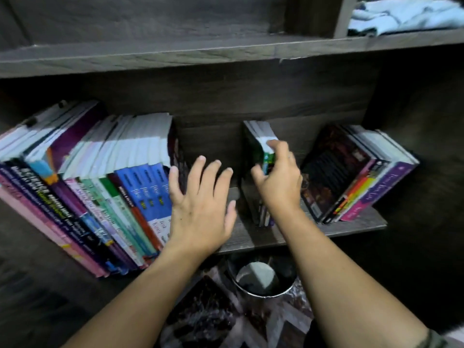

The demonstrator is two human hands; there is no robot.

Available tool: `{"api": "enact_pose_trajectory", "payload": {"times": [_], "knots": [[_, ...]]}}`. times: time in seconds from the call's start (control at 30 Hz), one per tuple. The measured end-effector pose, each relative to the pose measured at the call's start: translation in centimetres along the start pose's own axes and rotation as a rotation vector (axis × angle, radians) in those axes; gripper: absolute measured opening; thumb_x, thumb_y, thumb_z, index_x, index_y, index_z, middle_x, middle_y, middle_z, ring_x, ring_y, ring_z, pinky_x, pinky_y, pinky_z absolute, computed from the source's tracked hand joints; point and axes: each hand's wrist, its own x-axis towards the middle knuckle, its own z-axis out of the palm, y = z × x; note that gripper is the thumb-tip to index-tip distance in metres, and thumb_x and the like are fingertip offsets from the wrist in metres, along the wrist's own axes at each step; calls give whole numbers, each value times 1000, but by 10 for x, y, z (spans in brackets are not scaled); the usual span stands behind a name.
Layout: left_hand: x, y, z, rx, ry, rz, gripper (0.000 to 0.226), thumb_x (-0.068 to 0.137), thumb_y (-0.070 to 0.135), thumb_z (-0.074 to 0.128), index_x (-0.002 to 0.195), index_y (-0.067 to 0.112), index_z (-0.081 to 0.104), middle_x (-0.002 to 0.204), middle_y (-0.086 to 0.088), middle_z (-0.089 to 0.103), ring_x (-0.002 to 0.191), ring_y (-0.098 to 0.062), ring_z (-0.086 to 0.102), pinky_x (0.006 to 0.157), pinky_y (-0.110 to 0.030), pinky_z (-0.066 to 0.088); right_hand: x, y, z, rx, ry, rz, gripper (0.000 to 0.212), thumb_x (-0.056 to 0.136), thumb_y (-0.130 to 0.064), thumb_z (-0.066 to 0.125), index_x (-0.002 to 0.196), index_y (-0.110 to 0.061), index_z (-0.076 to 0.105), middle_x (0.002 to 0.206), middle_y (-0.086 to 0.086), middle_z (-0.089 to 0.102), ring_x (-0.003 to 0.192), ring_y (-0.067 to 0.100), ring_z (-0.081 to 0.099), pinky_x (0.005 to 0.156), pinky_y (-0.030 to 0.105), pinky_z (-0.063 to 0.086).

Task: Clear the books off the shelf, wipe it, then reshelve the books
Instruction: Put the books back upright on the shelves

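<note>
A dark wooden shelf [251, 237] holds three groups of books. A long row of upright books [105, 192] fills the left part. A small upright stack of books with green spines [258, 146] stands in the middle, and my right hand [278, 179] is shut on its top front corner. My left hand [200, 207] is open, fingers spread, its fingertips resting against the right end of the left row. A leaning group of books [351, 177] stands at the right end of the shelf. A bare gap of shelf lies between my hands.
A light blue cloth [401, 17] lies folded on the upper shelf board [175, 54] at the top right. Below the shelf stand a round metal bin [261, 280] and a dark patterned surface [208, 315].
</note>
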Motion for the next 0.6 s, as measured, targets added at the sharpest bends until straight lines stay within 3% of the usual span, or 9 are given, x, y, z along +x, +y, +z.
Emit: {"api": "enact_pose_trajectory", "payload": {"times": [0.13,0.23,0.3,0.43,0.53,0.6], "knots": [[-8,28,51,-155,-279,115,59,86,46,44,136,15,50,142,-8,47,140,-29,32,116,-52,20,26,30,-36,-29,94,25,47,80,-20,68,123,-21,50,124,7,56,103,32,57,79,34,37],[-23,38,96,-225,-613,126,59,98,52,32,152,28,23,162,-3,10,150,-24,0,121,-44,5,35,47,-50,-39,125,63,45,82,-21,67,123,-23,48,123,5,55,99,30,57,75,29,31],[-30,39,118,-248,-726,105,59,99,56,27,154,36,13,163,-1,-2,149,-23,-9,121,-44,1,36,59,-56,-46,120,82,43,84,-21,66,122,-23,47,123,5,54,98,29,57,76,29,33],[-29,44,136,-302,-752,4,58,99,57,24,153,41,10,163,0,1,150,-24,-2,121,-44,2,42,73,-62,-140,83,74,43,84,-16,66,121,-18,44,130,10,43,100,24,51,76,28,36],[-27,51,139,-287,-753,-40,58,100,57,21,153,41,7,163,0,0,149,-24,-3,120,-46,0,51,78,-70,-428,163,75,46,78,-18,71,117,-12,47,133,15,40,118,33,39,85,38,41],[-28,55,141,-265,-737,-64,57,100,56,21,153,41,7,163,0,0,149,-24,-3,120,-46,-1,51,84,-69,-613,177,53,51,73,-21,75,116,-9,50,128,16,48,117,35,40,94,41,37]]}}
